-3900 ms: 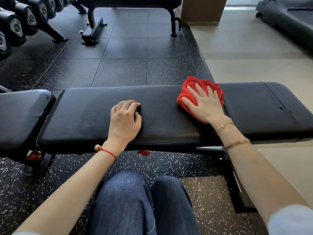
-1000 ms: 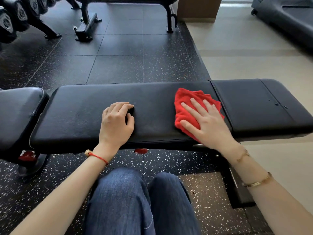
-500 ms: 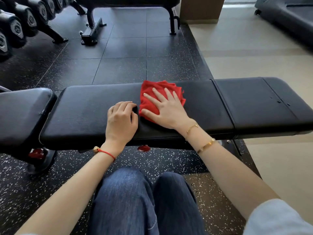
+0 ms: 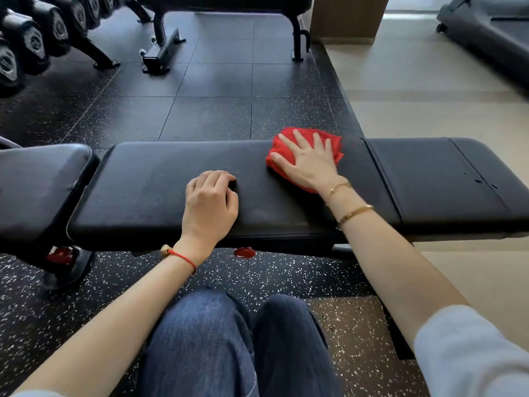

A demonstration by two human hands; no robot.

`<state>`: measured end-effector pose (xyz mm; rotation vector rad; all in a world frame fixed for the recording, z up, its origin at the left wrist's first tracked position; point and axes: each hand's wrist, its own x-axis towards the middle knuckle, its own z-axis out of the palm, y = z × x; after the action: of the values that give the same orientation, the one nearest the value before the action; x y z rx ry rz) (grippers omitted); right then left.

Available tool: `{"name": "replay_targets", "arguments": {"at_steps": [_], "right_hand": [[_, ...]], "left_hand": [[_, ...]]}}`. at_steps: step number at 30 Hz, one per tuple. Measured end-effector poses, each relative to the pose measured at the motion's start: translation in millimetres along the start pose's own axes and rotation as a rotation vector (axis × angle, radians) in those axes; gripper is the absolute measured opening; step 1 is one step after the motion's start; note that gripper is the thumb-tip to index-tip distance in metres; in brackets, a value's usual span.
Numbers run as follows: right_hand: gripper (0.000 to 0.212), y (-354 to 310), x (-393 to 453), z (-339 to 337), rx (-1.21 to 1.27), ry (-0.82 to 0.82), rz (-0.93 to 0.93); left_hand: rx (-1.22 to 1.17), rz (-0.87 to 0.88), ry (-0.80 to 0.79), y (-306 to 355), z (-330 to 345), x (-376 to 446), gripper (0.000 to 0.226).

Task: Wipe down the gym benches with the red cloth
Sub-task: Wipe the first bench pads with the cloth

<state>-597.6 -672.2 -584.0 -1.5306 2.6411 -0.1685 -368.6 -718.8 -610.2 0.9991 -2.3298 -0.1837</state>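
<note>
A black padded gym bench [image 4: 160, 190] runs across the view in front of my knees. The red cloth [image 4: 282, 156] lies bunched on the far half of its long pad, just left of the seam to the right pad. My right hand [image 4: 307, 164] lies flat on the cloth with fingers straight and spread, pressing it to the pad. My left hand [image 4: 210, 204] rests on the pad's middle near the front edge, fingers curled under and holding nothing.
A second black pad [image 4: 37, 184] adjoins at the left. Behind, on the dark rubber floor, stand another bench's frame [image 4: 163, 50] and a dumbbell rack [image 4: 34, 38]. A treadmill [image 4: 492, 30] sits far right on the pale floor. My jeans-clad knees [image 4: 234, 348] are below.
My right hand slid the cloth from the pad's right end to the middle beside my left hand, then back right and toward the far edge. The left hand stayed put.
</note>
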Motion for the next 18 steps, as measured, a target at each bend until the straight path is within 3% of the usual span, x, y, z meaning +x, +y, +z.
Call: {"name": "replay_targets", "arguments": {"at_steps": [4,9,18], "right_hand": [[0.071,-30.7,-32.0,9.8,0.039,0.024,-0.188],[0.069,-9.0,-89.5,16.1,0.038,0.101,-0.268],[0.071,42.3,-95.2,2.2,0.055,0.045,-0.014]], "left_hand": [[-0.028,-0.008,0.006,-1.6,-2.9,1.1,0.025],[-0.045,-0.008,-0.003,-2.3,-2.6,0.6,0.026],[-0.053,-0.002,-0.043,-2.2,-5.8,-1.1,0.024]]}}
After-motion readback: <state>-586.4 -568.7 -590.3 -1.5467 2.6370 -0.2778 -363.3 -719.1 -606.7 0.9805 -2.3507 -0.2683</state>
